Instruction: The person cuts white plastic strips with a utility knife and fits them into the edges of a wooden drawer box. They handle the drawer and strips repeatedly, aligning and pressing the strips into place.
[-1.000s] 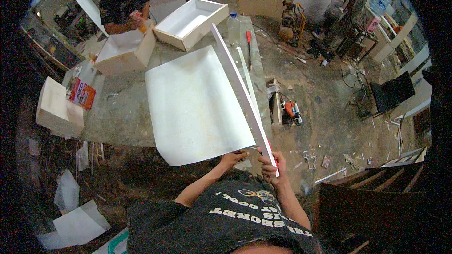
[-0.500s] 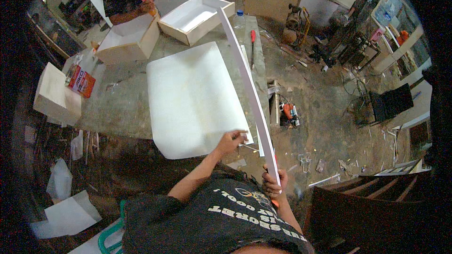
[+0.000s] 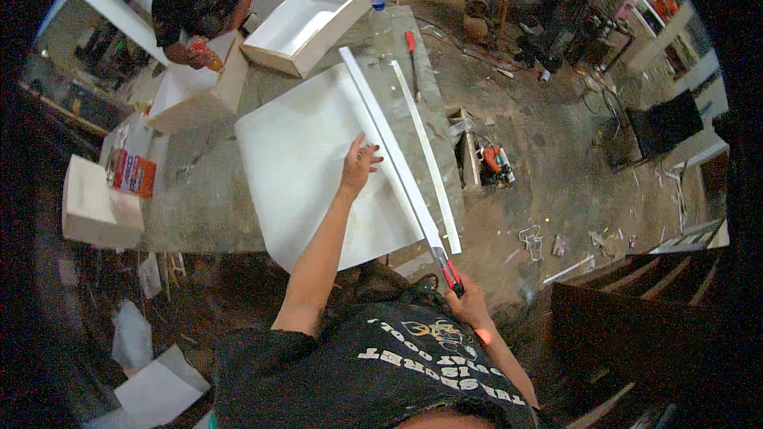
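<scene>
A large white sheet [image 3: 286, 159] with curling edges covers the middle of the table. Along its right side runs a long, narrow white strip [image 3: 387, 137], like a straight-edged bar. My left hand [image 3: 362, 165] is open over the sheet, its fingers spread toward the strip; whether the fingertips touch it I cannot tell. At the strip's near end, my right hand [image 3: 467, 295] is closed around a red cutter knife [image 3: 451, 272], whose metal end points away from me beside the strip. A second thin white strip [image 3: 425, 155] lies farther right on the table.
A red-handled screwdriver [image 3: 410, 52] lies near the table's right edge. White-lined drawer boxes [image 3: 306, 28] stand at the back, where another person [image 3: 203, 4] leans over one. A red tin [image 3: 133, 173] and a pale box [image 3: 99, 202] are at left. Scraps litter the floor.
The long strip, earlier held up by my right hand, has come down along the sheet's right side. My left hand has moved forward and opened. The cutter knife now shows clearly in my right hand.
</scene>
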A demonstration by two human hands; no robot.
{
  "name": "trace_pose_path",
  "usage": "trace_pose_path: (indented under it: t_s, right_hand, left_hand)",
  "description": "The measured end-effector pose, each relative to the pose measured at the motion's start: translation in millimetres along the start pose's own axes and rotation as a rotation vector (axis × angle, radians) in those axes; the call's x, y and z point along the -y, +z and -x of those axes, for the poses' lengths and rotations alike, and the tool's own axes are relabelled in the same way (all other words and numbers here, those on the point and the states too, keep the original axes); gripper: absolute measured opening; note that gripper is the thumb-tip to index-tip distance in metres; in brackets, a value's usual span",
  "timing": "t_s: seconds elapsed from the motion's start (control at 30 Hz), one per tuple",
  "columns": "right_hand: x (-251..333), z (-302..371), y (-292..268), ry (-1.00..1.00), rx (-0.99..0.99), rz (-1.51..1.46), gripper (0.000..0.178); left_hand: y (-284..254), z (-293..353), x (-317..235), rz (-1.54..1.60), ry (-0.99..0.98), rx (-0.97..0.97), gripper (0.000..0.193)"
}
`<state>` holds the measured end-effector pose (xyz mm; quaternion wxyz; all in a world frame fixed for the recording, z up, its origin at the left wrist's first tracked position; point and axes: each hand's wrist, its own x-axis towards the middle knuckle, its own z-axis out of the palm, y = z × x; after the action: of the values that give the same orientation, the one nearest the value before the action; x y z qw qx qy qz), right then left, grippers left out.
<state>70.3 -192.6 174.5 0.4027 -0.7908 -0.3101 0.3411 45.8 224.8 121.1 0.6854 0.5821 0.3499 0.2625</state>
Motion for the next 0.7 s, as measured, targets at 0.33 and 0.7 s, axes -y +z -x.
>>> trace_pose_path:
  t_s: [0.33, 0.7]
  right_hand:
    - [-10, -31, 40, -0.013, -0.045, -0.040, 0.055]
    - [-2, -37, 25, 0.024, -0.016, -0.033, 0.050]
  left_hand:
    - [-30, -93, -7, -0.669, 0.256, -0.033, 0.049]
    - [-32, -98, -2, -0.747, 0.199, -0.010, 0.034]
